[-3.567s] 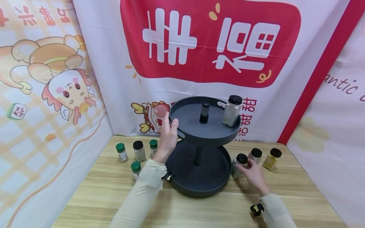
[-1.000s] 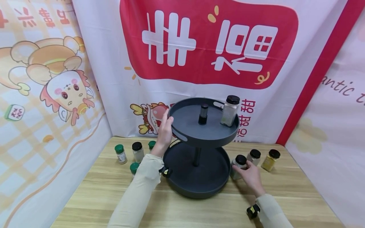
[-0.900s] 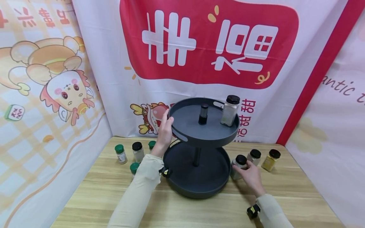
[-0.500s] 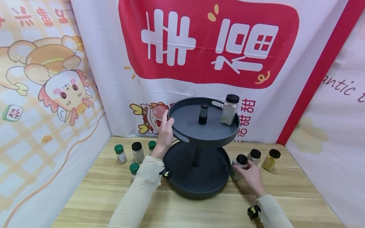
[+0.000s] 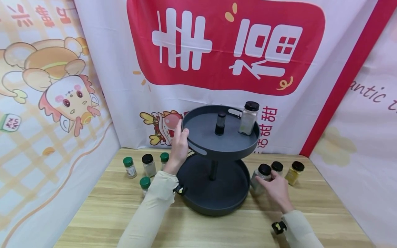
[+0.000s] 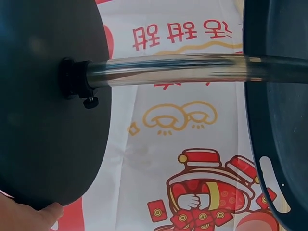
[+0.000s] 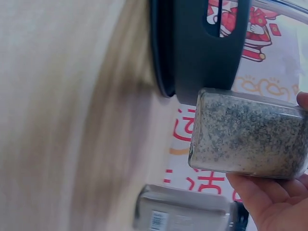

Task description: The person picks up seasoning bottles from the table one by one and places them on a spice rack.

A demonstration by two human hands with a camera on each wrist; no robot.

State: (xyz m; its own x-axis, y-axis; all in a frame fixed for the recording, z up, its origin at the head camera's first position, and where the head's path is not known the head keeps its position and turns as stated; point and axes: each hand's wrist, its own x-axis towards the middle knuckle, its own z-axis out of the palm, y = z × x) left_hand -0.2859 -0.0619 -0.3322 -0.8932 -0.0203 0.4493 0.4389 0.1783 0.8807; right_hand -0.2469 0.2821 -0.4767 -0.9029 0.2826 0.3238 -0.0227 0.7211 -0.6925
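Note:
My right hand (image 5: 276, 189) pinches a clear seasoning jar (image 7: 248, 134) with a black lid, between thumb and fingers. It holds grey speckled seasoning. In the right wrist view the jar's base is off the table, beside the lower tray's wall; in the head view the jar leans slightly. With my left hand (image 5: 180, 146) I hold the left rim of the upper tray on a dark grey two-tier tray stand (image 5: 217, 146); some fingers are hidden behind the rim. A black-lidded jar (image 5: 249, 119) stands at the upper tray's right side. Nothing lies on the visible part of the lower tray (image 5: 227, 193).
On the right stand a black-lidded jar (image 5: 277, 167) and a jar of yellow seasoning (image 5: 293, 174). Several green-lidded shakers (image 5: 130, 167) and a black-lidded jar (image 5: 149, 166) stand on the left. Printed cloth (image 5: 118, 86) hangs behind the wooden table (image 5: 102, 213).
My right hand has raised the seasoning jar slightly from its place beside the lower tray, and the jar now leans. My left hand stays at the upper rim. The camera view has shifted a little.

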